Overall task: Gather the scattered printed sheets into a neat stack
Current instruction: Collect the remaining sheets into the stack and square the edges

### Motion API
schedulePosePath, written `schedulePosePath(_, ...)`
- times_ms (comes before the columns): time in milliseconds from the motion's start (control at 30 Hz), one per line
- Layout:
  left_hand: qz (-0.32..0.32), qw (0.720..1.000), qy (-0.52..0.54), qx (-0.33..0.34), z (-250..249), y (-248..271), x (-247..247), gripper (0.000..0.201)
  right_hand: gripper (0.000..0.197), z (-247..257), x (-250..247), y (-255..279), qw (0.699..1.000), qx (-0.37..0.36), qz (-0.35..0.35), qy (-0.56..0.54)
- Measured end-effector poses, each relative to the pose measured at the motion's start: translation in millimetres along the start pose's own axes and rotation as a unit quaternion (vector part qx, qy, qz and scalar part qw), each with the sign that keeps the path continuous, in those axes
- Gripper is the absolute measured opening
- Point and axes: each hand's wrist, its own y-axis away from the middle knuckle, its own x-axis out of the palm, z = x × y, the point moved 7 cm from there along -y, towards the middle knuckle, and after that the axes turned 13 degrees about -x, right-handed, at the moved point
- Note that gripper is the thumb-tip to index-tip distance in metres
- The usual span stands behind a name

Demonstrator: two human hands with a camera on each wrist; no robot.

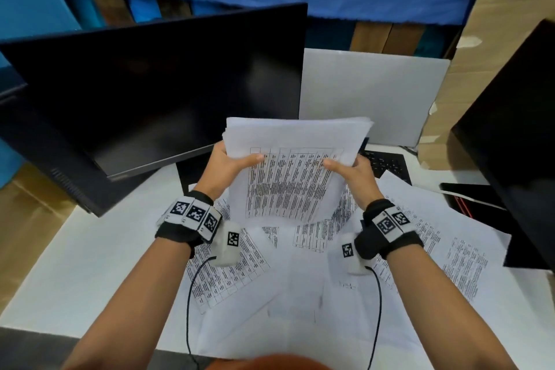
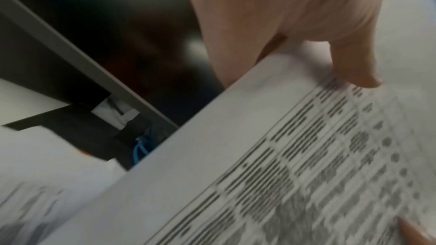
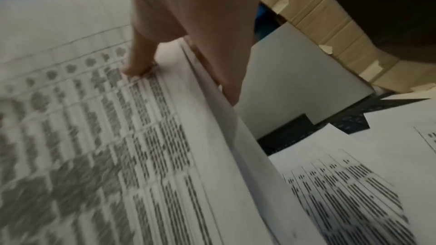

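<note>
Both hands hold a stack of sheets upright above the counter: left hand pinches its left edge, right hand its right; loose sheets lie scattered below.

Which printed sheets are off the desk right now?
Only the bundle gripped by left hand and right hand; the other sheets lie flat.
</note>
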Motion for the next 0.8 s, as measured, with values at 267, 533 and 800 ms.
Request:
schedulePosePath(267,0.008,0.999,0.047,0.008,-4.4,-1.6,-1.8,0.029,0.035,21.5,6.8,-2.9,1.0,-0.015,0.016,0.0)
schedulePosePath(533,0.011,0.996,0.05,-0.068,28.2,-6.5,0.3,0.019,0.041,-18.2,10.2,7.0,0.995,0.067,0.017,0.069)
schedulePosePath(800,0.021,0.996,0.058,-0.07,34.4,-4.3,-3.7,0.023,0.04,-14.6,11.0,11.1,0.995,0.061,0.018,0.079)
